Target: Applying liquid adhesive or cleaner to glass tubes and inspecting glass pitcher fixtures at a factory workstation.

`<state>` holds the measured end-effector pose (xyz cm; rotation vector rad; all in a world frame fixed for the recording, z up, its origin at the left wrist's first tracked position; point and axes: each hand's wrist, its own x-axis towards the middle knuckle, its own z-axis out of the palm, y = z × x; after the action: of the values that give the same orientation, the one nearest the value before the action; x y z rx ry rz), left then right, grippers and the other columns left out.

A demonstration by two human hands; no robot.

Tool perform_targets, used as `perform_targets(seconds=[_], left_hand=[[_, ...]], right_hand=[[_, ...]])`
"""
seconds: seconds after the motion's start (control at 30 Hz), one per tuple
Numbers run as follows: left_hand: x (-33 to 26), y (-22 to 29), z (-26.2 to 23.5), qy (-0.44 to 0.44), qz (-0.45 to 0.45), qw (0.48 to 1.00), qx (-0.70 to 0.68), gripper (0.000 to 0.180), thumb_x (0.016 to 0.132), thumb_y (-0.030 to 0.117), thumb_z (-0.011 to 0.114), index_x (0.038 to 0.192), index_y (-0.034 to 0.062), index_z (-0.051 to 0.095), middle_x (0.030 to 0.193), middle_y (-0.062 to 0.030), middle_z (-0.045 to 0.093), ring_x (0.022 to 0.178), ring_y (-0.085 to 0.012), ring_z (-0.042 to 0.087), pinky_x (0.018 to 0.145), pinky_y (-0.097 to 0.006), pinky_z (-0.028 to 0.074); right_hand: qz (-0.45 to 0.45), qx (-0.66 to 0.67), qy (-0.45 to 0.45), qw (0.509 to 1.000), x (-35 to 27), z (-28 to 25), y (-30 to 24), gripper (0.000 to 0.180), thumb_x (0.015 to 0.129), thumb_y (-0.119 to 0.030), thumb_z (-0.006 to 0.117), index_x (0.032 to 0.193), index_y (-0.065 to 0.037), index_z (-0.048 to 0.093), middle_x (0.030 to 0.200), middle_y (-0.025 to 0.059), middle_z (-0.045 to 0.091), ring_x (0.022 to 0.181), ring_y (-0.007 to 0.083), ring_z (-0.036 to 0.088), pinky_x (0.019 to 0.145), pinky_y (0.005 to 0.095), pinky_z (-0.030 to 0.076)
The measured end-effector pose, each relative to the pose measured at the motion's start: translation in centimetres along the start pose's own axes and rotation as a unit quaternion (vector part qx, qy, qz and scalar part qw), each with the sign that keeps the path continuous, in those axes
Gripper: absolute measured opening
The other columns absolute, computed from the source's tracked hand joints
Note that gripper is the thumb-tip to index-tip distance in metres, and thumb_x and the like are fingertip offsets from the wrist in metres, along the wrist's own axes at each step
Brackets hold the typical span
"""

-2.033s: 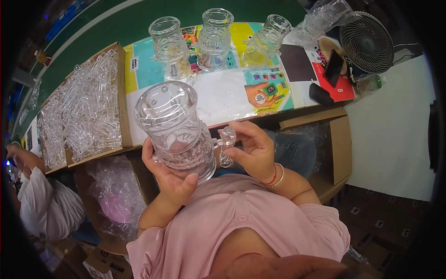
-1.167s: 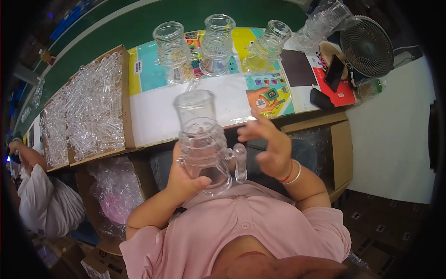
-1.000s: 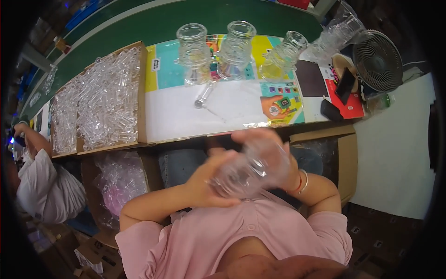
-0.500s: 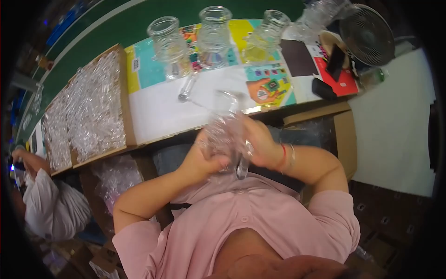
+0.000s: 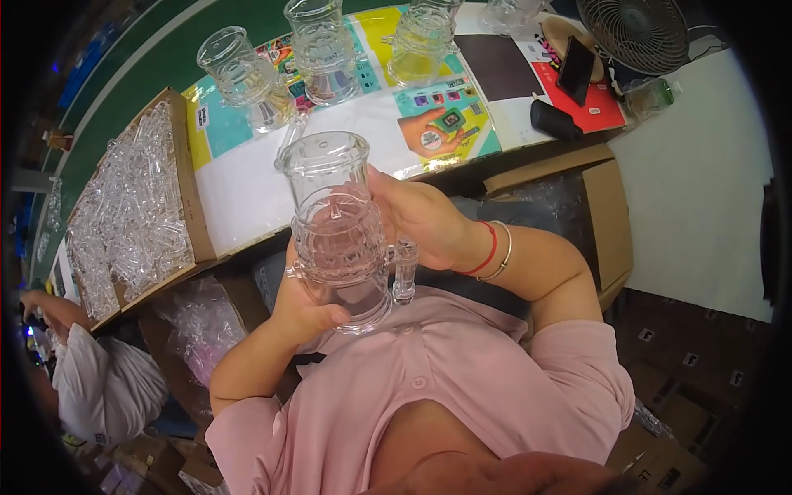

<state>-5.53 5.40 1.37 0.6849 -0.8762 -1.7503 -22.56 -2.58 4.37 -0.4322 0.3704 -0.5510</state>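
The left hand (image 5: 302, 308) clasps a clear vessel (image 5: 340, 239) low down; the right hand (image 5: 426, 218) curls beside it, its hold unclear.

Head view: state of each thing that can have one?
Held clear vessel, rim up
Left hand, closed around its lower part
Right hand, beside its neck, grip unclear
Rear clear vessels, standing
Carton, open, filled with clear pieces
Right cardboard box, open
Phone, screen dark
Fan, running unclear

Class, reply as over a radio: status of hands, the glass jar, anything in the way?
Left hand gripping glass jar low; right hand at its upper side, contact unclear. Side tube on jar's right. Possible obstruction: other jars standing beyond.
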Motion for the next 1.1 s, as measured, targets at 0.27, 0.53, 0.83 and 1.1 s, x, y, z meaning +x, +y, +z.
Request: perform_targets(seconds=[0.27, 0.53, 0.83, 1.1], left_hand=[[-0.6, -0.1, 0.0, 0.004, -0.016, 0.999, 0.040, 0.102, 0.065, 0.034, 0.078, 0.137, 0.0047, 0.011, 0.134, -0.0136, 0.030, 0.123, -0.0244, 0.033, 0.099, -0.040, 0.031], [-0.1, 2.3, -0.4, -0.178, 0.181, 0.864, 0.436, 0.088, 0.059, 0.042, 0.077, 0.128, 0.0106, 0.034, 0.133, -0.0219, 0.024, 0.125, -0.0391, 0.024, 0.101, -0.048, 0.023], [-2.4, 3.1, 3.3, -0.327, 0.150, 0.850, 0.384, 0.105, 0.062, 0.039, 0.076, 0.138, -0.0011, 0.017, 0.139, -0.0274, 0.018, 0.133, -0.0416, 0.008, 0.104, -0.048, 0.018], [-2.6, 4.9, 1.9, -0.304, 0.143, 0.863, 0.377, 0.105, 0.064, 0.046, 0.075, 0.136, -0.0048, 0.018, 0.136, -0.0218, 0.028, 0.132, -0.0391, 0.018, 0.103, -0.047, 0.022]], right_hand=[[-0.048, -0.035, 0.008, 0.998, -1.2, 0.2, 0.0, 0.046, 0.097, -0.030, 0.029, 0.125, 0.005, 0.038, 0.123, 0.0136, 0.049, 0.111, 0.0218, 0.050, 0.096, 0.0357, 0.039], [-0.134, -0.161, -0.069, 0.975, -3.7, -0.1, 3.6, 0.050, 0.094, -0.029, 0.040, 0.135, -0.003, 0.027, 0.132, 0.0089, 0.037, 0.121, 0.0177, 0.037, 0.103, 0.0332, 0.027], [-0.147, -0.264, -0.190, 0.934, -2.1, -1.4, 6.7, 0.065, 0.081, -0.014, 0.060, 0.134, -0.007, 0.025, 0.137, 0.0166, 0.028, 0.124, 0.0288, 0.035, 0.101, 0.0411, 0.032], [-0.316, -0.375, -0.412, 0.768, -1.0, -1.7, 6.5, 0.060, 0.076, -0.014, 0.066, 0.127, -0.003, 0.035, 0.138, 0.0206, 0.027, 0.129, 0.0331, 0.028, 0.104, 0.0449, 0.025]])
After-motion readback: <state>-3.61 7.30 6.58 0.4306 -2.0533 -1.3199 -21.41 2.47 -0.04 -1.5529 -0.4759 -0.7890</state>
